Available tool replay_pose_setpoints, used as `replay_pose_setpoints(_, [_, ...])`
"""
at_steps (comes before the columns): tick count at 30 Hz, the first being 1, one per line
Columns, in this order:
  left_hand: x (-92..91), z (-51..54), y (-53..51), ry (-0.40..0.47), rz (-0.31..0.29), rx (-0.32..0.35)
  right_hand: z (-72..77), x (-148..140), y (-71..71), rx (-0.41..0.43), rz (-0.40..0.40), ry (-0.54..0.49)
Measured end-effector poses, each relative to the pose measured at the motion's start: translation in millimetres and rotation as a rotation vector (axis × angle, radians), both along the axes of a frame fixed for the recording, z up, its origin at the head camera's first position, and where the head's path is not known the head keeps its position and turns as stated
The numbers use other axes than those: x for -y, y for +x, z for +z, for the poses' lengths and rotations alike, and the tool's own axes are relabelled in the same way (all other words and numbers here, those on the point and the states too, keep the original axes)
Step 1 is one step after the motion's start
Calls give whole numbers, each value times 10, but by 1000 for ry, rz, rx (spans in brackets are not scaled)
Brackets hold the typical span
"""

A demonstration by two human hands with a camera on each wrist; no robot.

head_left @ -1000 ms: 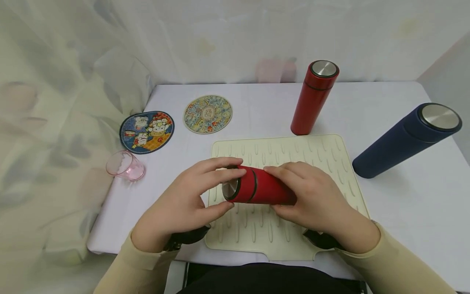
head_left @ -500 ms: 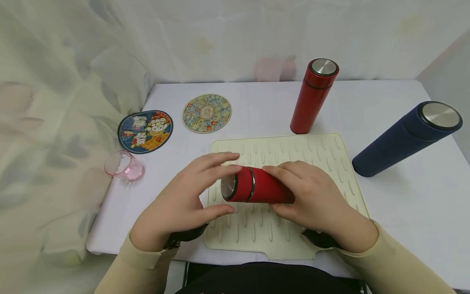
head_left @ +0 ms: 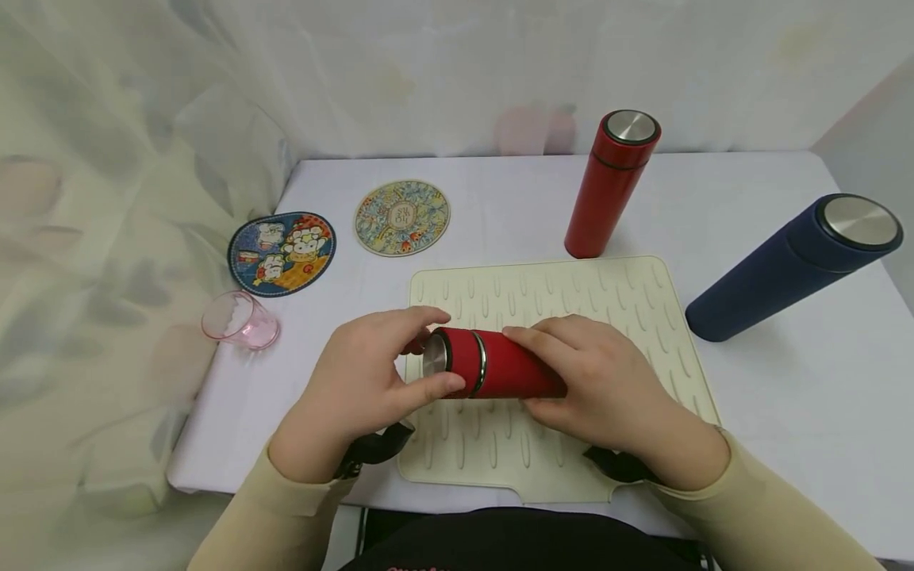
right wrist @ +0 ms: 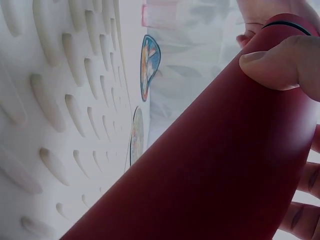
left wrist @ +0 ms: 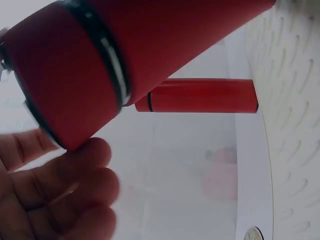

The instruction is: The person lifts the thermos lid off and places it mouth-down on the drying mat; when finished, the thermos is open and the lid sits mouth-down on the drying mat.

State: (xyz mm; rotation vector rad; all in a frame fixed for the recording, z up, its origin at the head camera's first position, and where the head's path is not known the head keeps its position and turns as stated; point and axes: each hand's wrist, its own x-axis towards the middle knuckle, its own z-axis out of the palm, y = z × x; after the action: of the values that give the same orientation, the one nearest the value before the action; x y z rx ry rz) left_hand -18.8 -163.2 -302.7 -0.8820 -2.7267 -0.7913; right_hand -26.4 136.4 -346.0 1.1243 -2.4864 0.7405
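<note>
red flask (head_left: 510, 365) tilted, right hand (head_left: 596, 377) curled round it, left hand (head_left: 364, 377) pinching its cap (head_left: 459, 355) between thumb and fingers

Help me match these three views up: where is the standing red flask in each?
Head: the standing red flask is in the upper part, right of centre, beyond the mat's far edge.
Left wrist: just above centre, lying sideways in the picture, its cap end partly behind the held flask.
Right wrist: not in it.
Shared landmark: the mat, mid-picture in head, along the right in left wrist, on the left in right wrist.
</note>
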Motion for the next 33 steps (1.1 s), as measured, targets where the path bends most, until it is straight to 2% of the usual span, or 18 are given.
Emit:
replay_pose_setpoints(1, [4, -8, -3, 3, 0, -6, 0, 3, -1, 3, 0, 1])
replay_pose_setpoints(3, [27, -18, -8, 43, -51, -7, -2, 3, -6, 7, -7, 1])
replay_pose_setpoints(6, [65, -11, -13, 136, -212, 27, -3, -7, -14, 15, -25, 4])
replay_pose_setpoints(8, [67, -6, -13, 164, -312, 55, -5, -15, -21, 18, -31, 5])
replay_pose_setpoints(9, [60, -7, -13, 161, -345, 61, -5, -17, -22, 19, -31, 5])
replay_pose_setpoints(11, [34, -15, -12, 149, -369, 60, -7, -18, -26, 22, -29, 3])
replay_pose_setpoints(14, [-7, -29, -15, 146, -346, 47, -8, -18, -31, 28, -23, -7])
replay_pose_setpoints(17, [-25, -34, -21, 196, -305, 46, -4, -25, -34, 61, -15, -15])
replay_pose_setpoints(23, [-54, -10, -44, 284, -237, 4, 30, -56, -40, 207, 24, -39])
replay_pose_setpoints(27, [-89, -7, -73, 281, -181, -24, 44, -63, -61, 257, 46, -57])
replay_pose_setpoints(31, [-125, 1, -82, 239, -59, -48, 47, -64, -72, 255, 47, -66])
replay_pose_setpoints(33, [-129, 3, -82, 227, -27, -45, 45, -65, -82, 247, 44, -72])
